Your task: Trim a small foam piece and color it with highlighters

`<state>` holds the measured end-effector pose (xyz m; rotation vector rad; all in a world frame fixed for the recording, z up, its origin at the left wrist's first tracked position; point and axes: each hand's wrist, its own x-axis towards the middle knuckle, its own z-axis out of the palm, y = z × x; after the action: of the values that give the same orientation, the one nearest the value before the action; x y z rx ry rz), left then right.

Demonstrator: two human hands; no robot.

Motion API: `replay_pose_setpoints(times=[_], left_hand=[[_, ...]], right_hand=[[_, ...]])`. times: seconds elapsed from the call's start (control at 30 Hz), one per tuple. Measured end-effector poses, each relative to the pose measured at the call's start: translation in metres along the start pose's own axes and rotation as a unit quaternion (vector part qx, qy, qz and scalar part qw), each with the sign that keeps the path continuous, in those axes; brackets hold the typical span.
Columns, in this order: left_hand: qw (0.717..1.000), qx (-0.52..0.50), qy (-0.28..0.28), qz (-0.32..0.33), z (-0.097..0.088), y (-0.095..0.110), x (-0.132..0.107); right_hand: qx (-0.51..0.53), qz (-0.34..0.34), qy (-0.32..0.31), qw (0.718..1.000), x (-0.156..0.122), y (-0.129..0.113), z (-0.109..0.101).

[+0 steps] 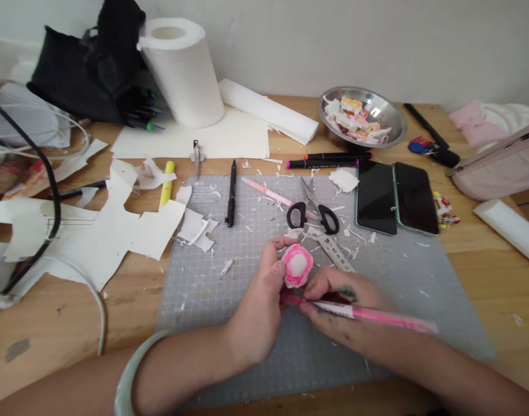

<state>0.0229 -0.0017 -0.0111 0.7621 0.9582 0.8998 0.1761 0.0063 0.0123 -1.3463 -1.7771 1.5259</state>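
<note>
My left hand (270, 280) pinches a small flower-shaped paper cutout (297, 264), white in the middle with a bright pink rim. Close beside it, my right hand (337, 297) grips a pink marker pen (377, 318) with a clear pink barrel and a white label. The pen's tip end lies just below the cutout; I cannot tell whether it touches anything. Both hands are above a grey cutting mat (212, 346). Just beyond them lie black-handled scissors (314, 211) and a metal ruler (336, 254), partly hidden by the right hand.
Paper scraps (197, 228) litter the mat. Two phones (376, 199) lie at its right. Behind are a steel bowl (396, 124) of coloured cutouts, a paper roll (188, 81), and a black pen (232, 193). Cut paper sheets (103, 242) and a cable (51, 179) crowd the left.
</note>
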Motion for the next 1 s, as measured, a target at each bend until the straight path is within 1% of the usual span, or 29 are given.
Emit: replay_pose_setpoints(times=[0.13,0.23,0.27,0.3,0.37,0.4,0.47,0.57,0.63,0.67,0.73,0.8,0.83,0.9,0.93,1.0], left_hand=[[1.0,0.016,0.009,0.0,0.001,0.001,0.002],[1.0,-0.001,-0.006,-0.018,0.002,0.001,0.003],[1.0,-0.003,-0.017,-0.021,0.002,0.0,0.003],[0.999,-0.001,-0.027,-0.018,0.002,0.0,0.004],[0.999,0.008,-0.039,0.0,0.001,-0.001,0.004],[0.999,0.013,-0.04,0.009,0.001,-0.001,0.005],[0.999,0.022,-0.041,0.012,0.002,0.001,0.004],[0.999,0.035,-0.035,-0.002,0.005,0.007,0.003],[0.999,0.04,-0.032,-0.004,0.008,0.011,0.003],[0.999,0.041,-0.031,-0.002,0.009,0.013,0.002],[0.999,0.043,-0.032,0.002,0.011,0.015,0.002],[0.998,0.049,-0.037,0.006,0.012,0.015,0.002],[0.998,0.053,-0.042,0.008,0.012,0.015,0.002],[0.996,0.067,-0.049,0.014,0.012,0.015,0.002],[0.996,0.076,-0.049,0.019,0.011,0.015,0.002],[0.994,0.093,-0.044,0.032,0.01,0.016,0.001]], right_hand=[[0.02,0.0,-0.019,1.0,0.002,0.001,0.0],[-0.004,-0.016,-0.04,0.999,0.006,-0.005,-0.011],[-0.02,-0.021,-0.029,0.999,0.007,-0.007,-0.016],[-0.031,-0.03,0.004,0.999,0.008,-0.009,-0.023],[-0.047,-0.029,0.103,0.993,0.009,-0.01,-0.036],[-0.072,-0.017,0.142,0.987,0.01,-0.009,-0.043],[-0.173,0.034,0.186,0.967,0.014,-0.006,-0.054],[-0.321,0.111,0.233,0.911,0.019,-0.002,-0.061],[-0.376,0.127,0.256,0.881,0.023,-0.004,-0.059],[-0.395,0.119,0.262,0.872,0.024,-0.006,-0.057],[-0.431,0.07,0.26,0.862,0.03,-0.014,-0.049],[-0.47,-0.003,0.221,0.855,0.041,-0.026,-0.042],[-0.491,-0.032,0.189,0.85,0.049,-0.031,-0.038],[-0.526,-0.054,0.132,0.838,0.072,-0.042,-0.033],[-0.538,-0.059,0.114,0.833,0.085,-0.046,-0.032],[-0.552,-0.075,0.063,0.828,0.111,-0.051,-0.03]])
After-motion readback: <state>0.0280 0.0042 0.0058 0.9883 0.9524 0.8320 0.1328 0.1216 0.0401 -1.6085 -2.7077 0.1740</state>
